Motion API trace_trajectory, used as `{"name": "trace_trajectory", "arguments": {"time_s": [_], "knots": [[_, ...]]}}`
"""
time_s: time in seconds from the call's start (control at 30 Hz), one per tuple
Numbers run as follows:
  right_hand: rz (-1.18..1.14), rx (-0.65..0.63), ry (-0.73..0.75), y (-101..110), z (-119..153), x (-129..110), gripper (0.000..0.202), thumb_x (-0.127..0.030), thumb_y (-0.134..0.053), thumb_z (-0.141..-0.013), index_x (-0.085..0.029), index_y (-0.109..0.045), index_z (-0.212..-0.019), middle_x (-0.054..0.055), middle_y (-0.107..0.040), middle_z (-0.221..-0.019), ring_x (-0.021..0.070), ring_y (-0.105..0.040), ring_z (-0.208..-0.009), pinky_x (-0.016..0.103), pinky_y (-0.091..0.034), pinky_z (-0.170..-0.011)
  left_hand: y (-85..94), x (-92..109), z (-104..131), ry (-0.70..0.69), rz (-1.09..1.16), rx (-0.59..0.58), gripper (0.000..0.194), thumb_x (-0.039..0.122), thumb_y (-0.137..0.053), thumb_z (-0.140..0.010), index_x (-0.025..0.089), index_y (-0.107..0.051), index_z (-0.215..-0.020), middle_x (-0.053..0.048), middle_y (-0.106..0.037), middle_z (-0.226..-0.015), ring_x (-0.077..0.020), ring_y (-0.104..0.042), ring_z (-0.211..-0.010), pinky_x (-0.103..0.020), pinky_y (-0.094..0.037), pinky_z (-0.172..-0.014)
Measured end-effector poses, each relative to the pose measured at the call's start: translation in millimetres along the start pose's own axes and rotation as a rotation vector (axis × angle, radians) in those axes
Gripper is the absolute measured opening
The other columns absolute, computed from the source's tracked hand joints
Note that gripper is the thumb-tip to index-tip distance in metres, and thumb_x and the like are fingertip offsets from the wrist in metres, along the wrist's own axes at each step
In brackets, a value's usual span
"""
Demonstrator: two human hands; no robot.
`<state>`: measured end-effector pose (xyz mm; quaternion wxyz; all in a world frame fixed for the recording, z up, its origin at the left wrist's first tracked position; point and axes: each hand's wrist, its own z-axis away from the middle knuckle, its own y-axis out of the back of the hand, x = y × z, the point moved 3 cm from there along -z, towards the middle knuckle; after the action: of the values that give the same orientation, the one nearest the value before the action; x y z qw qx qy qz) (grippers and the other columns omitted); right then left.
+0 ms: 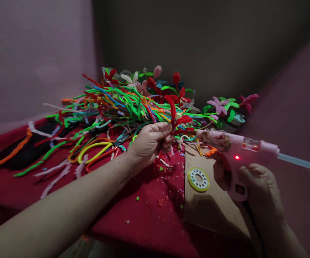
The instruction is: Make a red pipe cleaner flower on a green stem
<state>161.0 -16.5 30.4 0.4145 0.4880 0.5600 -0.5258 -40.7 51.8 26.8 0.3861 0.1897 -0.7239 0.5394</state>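
Between the thumb and fingers of my left hand [155, 141] is a red pipe-cleaner flower [180, 120], its fuzzy petals spreading up and to the right. My right hand [259, 188] is wrapped round the handle of a pink hot glue gun [233, 143]. A red light glows on its side, and a pale glue stick [303, 163] sticks out of the back. The gun's nozzle points left, close to the flower's lower petal; whether they touch I cannot tell. Brownish residue coats the front of the gun.
A big heap of coloured pipe cleaners [133, 102] covers the back of the red cloth [133, 211]. Scissors with yellow and red handles [95, 152] lie left of my wrist. A yellow-rimmed tape roll [198, 179] rests on a wooden board [214, 211]. Finished flowers [218, 105] stand behind.
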Motion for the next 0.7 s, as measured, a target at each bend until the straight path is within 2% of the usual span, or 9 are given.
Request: {"name": "trace_trajectory", "arguments": {"time_s": [0.13, 0.27, 0.47, 0.6, 0.7], "knots": [[0.016, -0.006, 0.002, 0.4, 0.2, 0.0, 0.021, -0.033, -0.071, -0.067, -0.019, -0.072, -0.082, 0.009, -0.068, -0.071, 0.0130, -0.051, -0.045, 0.025, -0.041, -0.040, 0.0, 0.3, -0.5, -0.008, -0.003, -0.003, 0.023, 0.022, -0.059, -0.077, 0.014, -0.046, -0.060, 0.005, -0.039, -0.051, -0.0047, -0.033, -0.043, -0.017, -0.027, -0.042], [0.054, -0.024, 0.005, 0.3, 0.2, -1.2, 0.017, -0.037, -0.070, -0.068, -0.023, -0.071, -0.076, 0.005, -0.066, -0.066, 0.0136, -0.051, -0.046, 0.025, -0.040, -0.040, 0.0, -0.1, -0.8, -0.001, 0.005, 0.003, 0.021, 0.021, -0.060, -0.076, 0.015, -0.046, -0.061, 0.005, -0.039, -0.051, -0.0049, -0.033, -0.043, -0.018, -0.027, -0.042], [0.067, -0.036, -0.018, 0.4, 1.1, -1.0, 0.021, -0.037, -0.071, -0.067, -0.019, -0.071, -0.078, 0.007, -0.065, -0.064, 0.0146, -0.053, -0.048, 0.025, -0.040, -0.040, -0.6, -0.1, -0.7, -0.001, 0.003, 0.005, 0.024, 0.022, -0.061, -0.076, 0.015, -0.045, -0.060, 0.005, -0.039, -0.050, -0.0048, -0.033, -0.043, -0.017, -0.027, -0.042], [0.022, 0.001, -0.032, 1.2, 2.4, 0.4, 0.025, -0.034, -0.074, -0.063, -0.018, -0.072, -0.083, 0.009, -0.067, -0.070, 0.0147, -0.055, -0.050, 0.025, -0.043, -0.042, -0.9, 0.0, -0.6, 0.000, 0.006, 0.004, 0.023, 0.021, -0.059, -0.077, 0.015, -0.045, -0.061, 0.004, -0.039, -0.051, -0.0049, -0.033, -0.044, -0.017, -0.028, -0.043], [0.045, 0.024, -0.036, 1.5, 2.1, 1.7, 0.028, -0.035, -0.074, -0.063, -0.017, -0.072, -0.084, 0.009, -0.066, -0.067, 0.0136, -0.053, -0.048, 0.023, -0.041, -0.041, -0.9, 0.4, -0.2, -0.007, -0.002, 0.016, 0.022, 0.021, -0.059, -0.077, 0.015, -0.045, -0.062, 0.005, -0.039, -0.051, -0.0048, -0.033, -0.044, -0.017, -0.028, -0.042]]}}
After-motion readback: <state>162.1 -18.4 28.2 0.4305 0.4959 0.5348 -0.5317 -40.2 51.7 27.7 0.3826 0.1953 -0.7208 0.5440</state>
